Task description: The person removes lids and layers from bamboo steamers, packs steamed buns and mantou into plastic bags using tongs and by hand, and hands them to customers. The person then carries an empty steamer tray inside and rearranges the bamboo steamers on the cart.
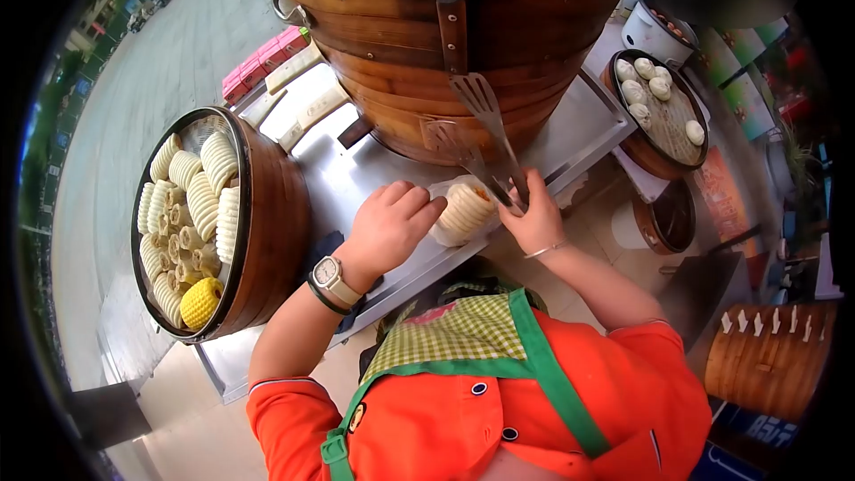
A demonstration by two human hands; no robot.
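Observation:
In my right hand (537, 216) are the metal tongs (492, 116), with their slotted blades pointing up and away, in front of the large wooden steamer (445, 44). Just left of that hand lies a ridged bun (466, 210) in a clear plastic bag, with some orange-brown filling showing at its top. My left hand (394, 223) is beside the bag, its fingers curled together toward the bag's left edge. Whether they pinch the plastic is hidden. A watch and a dark band are on the left wrist.
A round steamer (276, 214) of ridged buns and yellow corn (201, 303) stands left on the metal table (334, 178). Paper-like packs (316, 111) and a pink box (264, 63) lie behind. At right are a steamer of round buns (663, 111) and a white cooker (655, 34).

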